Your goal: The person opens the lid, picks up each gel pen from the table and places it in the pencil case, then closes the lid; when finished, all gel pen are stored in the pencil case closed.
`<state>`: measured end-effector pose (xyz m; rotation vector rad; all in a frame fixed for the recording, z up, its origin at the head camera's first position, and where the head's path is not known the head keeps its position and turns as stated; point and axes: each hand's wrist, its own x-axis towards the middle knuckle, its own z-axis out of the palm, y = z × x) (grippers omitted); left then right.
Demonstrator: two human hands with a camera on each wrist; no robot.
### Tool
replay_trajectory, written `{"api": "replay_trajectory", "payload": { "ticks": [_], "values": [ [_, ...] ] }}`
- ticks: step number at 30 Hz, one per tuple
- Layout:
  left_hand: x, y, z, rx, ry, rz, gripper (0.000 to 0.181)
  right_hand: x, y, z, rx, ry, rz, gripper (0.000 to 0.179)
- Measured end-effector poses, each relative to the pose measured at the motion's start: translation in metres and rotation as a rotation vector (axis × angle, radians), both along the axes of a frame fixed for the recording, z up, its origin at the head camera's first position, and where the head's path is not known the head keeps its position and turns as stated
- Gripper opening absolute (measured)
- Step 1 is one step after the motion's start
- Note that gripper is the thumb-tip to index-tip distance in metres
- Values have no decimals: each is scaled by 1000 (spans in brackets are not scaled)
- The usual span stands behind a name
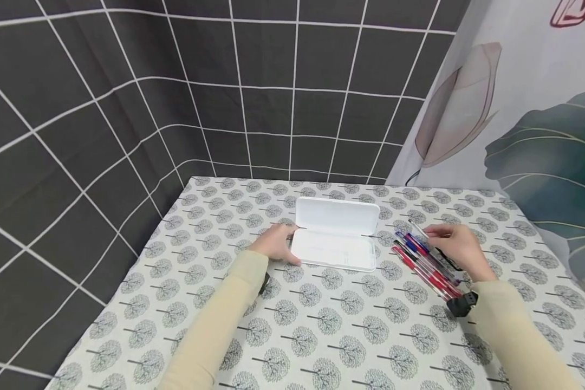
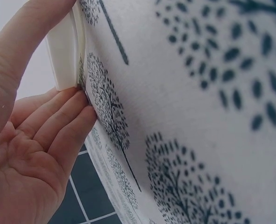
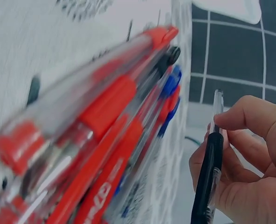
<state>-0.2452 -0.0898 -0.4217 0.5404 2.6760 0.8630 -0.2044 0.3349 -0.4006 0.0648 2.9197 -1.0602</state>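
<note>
A white plastic pencil case (image 1: 332,250) lies with its lid raised toward the back wall. My left hand (image 1: 275,242) holds the case's left end, thumb at the front corner and fingers toward the hinge. The left wrist view shows those fingertips against the case's white edge (image 2: 64,58), right by the cloth. Over on the right, my right hand (image 1: 454,246) pinches a clear-barrelled pen with a black grip (image 3: 209,175) between thumb and fingers. This pen is raised beside a pile of red, blue and black pens (image 1: 421,266).
A white tablecloth with grey trees (image 1: 304,341) covers the table. Behind it hangs a dark curtain with a white grid (image 1: 268,108). At the right, a leaf-patterned curtain (image 1: 541,141) borders the table. A black wrist device (image 1: 462,304) sits on the right sleeve.
</note>
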Motion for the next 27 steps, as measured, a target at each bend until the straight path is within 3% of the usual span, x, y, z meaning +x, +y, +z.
{"api": "replay_trajectory", "payload": {
  "ticks": [11,27],
  "values": [
    [-1,0,-1,-8,-12,9,92,1,-22,11,28,-1,53,34],
    [-4,-1,-3,1,-20,-2,91,-3,-45,7,-61,-37,103,33]
  ]
}}
